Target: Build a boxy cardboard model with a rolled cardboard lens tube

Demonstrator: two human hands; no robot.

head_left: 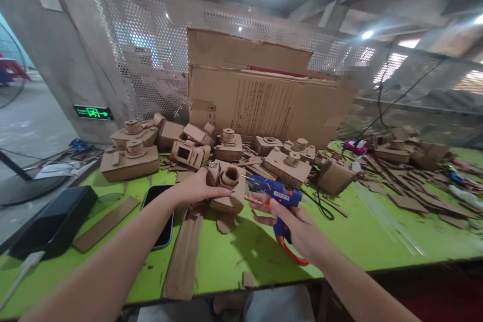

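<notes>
My left hand [199, 187] is closed around the left side of a cardboard model camera [236, 196] with a round tube lens facing up. The word "star" is partly visible on the cardboard beside its fingers. In my right hand [289, 219] is a blue hot glue gun [273, 190], its nozzle pointing left, close to the tube. Whether the nozzle touches the cardboard, I cannot tell. Under the right hand a red ring-shaped thing [292, 252] lies near the table's front edge. A scrap of cardboard [225, 224] lies just before the model.
Several similar cardboard cameras [287, 166] crowd the back of the green table [241, 256]. A dark phone [164, 231], a cardboard strip [183, 256] and a black box [55, 221] lie left. Clear glue sticks [388, 219] and cardboard scraps [426, 193] are right. A large carton [264, 105] stands behind.
</notes>
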